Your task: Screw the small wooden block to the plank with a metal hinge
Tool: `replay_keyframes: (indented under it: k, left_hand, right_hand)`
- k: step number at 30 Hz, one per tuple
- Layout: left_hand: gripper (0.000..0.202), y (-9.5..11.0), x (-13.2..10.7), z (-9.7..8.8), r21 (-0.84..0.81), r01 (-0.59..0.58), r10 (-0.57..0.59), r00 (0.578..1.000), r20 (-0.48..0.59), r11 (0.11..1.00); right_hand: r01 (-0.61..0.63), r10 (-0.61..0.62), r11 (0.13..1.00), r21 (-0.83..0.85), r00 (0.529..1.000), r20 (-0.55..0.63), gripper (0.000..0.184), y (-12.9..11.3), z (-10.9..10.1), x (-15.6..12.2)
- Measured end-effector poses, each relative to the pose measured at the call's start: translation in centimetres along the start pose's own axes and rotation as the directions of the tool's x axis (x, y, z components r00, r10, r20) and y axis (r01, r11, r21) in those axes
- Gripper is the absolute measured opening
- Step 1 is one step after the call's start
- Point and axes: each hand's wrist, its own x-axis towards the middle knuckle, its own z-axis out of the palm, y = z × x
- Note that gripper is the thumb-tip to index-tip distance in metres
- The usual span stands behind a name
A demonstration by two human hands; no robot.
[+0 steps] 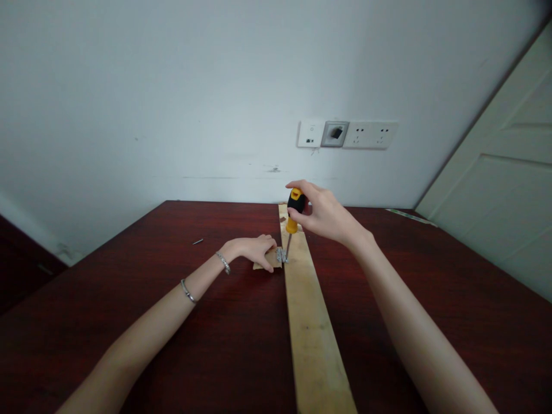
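My right hand point(321, 213) is closed around the black and yellow handle of a screwdriver point(292, 223). The screwdriver stands nearly upright, its tip down at a small metal hinge point(279, 255). One leaf of the hinge lies on the left edge of a long pale wooden board point(311, 322); the other lies on a small tan piece of wood point(259, 266). My left hand point(257, 250) rests over that small piece, fingers and thumb holding it beside the board. Any screw under the tip is too small to make out.
A loose screw or nail point(197, 241) lies on the dark red table point(207, 333), left of my left hand. Behind the table is a white wall with sockets point(371, 135). A thin pale strip point(411, 217) lies near the far right edge, by a white door point(509, 167).
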Motion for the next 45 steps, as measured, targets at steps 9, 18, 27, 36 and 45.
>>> replay_keyframes:
  k: [9,18,27,36,45]
  left_hand:
    - [0.072,-0.22,0.16,0.04,-0.016,0.000,0.001,1.000,0.006,1.000]
    - [0.075,0.17,-0.29,-0.38,-0.029,0.027,-0.026,0.999,0.019,0.999]
    - [0.076,-0.22,-0.12,-0.10,-0.038,0.021,-0.021,1.000,0.011,0.999]
    - [0.075,-0.30,-0.09,-0.09,-0.034,0.001,0.000,1.000,0.003,0.999]
    - [0.075,-0.36,0.02,-0.04,-0.034,0.001,-0.001,1.000,0.000,0.999]
  right_hand:
    - [0.013,-0.012,1.000,-0.025,1.000,0.022,0.040,-0.16,0.03,-0.09]
    - [0.026,-0.026,0.999,-0.022,1.000,0.001,0.031,0.00,0.00,0.03]
    - [0.030,-0.030,0.999,-0.016,1.000,0.002,0.041,-0.59,0.20,-0.04]
    - [0.043,-0.042,0.999,0.026,0.999,-0.017,0.034,-0.44,0.33,-0.02]
    - [0.022,-0.022,0.999,-0.040,1.000,0.003,0.037,-0.64,0.06,-0.08]
